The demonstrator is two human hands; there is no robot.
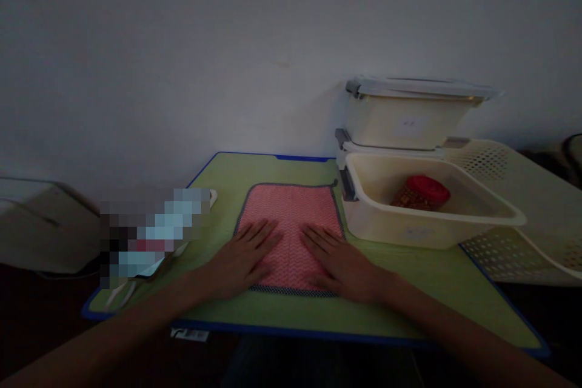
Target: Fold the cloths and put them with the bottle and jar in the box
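Note:
A pink cleaning cloth (pixel 291 212) with a dark checked border lies spread out on the green tabletop (pixel 386 303). At its far right corner a small dark loop sticks out. My left hand (pixel 245 257) rests flat over the cloth's left side, fingers stretched toward the middle. Over the right side lies my right hand (pixel 339 260), also flat with its fingers extended. Neither hand grips anything. Parts of the cloth's left and right edges are hidden beneath the hands.
An open cream bin (pixel 418 227) on the right holds a red-topped round item (pixel 427 191). Behind it stands a lidded storage box (pixel 404 118). A perforated basket (pixel 541 194) sits beyond the table's right edge. A blurred-out object (pixel 159 236) lies at the left edge.

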